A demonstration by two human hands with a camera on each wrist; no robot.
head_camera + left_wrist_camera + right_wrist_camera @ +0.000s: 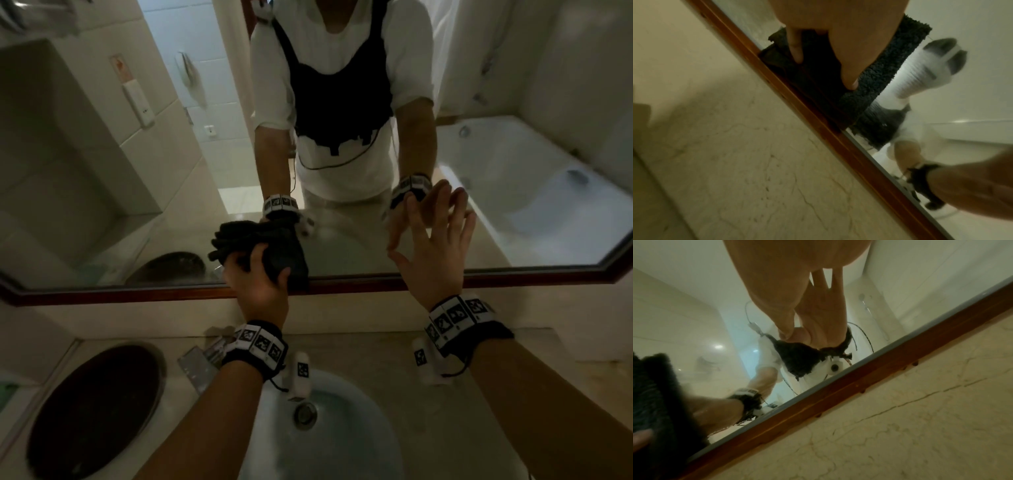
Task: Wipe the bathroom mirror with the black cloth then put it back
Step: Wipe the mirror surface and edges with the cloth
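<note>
My left hand [255,274] grips the bunched black cloth [287,255] and holds it against the mirror [102,154] just above its brown wooden frame [376,282]. In the left wrist view the fingers [795,48] curl over the cloth [875,81], which sits against the frame [818,123]. My right hand [431,246] is flat, fingers straight and spread, with its fingertips on the glass to the right of the cloth. The right wrist view shows that hand [797,288] meeting its own reflection, with the cloth [655,402] at the far left.
Below the mirror lies a marble counter [428,404] with a white basin [335,442] and a tap [299,373]. A dark round mat [96,407] lies at the left. The glass reflects a person, a bathtub and tiled walls.
</note>
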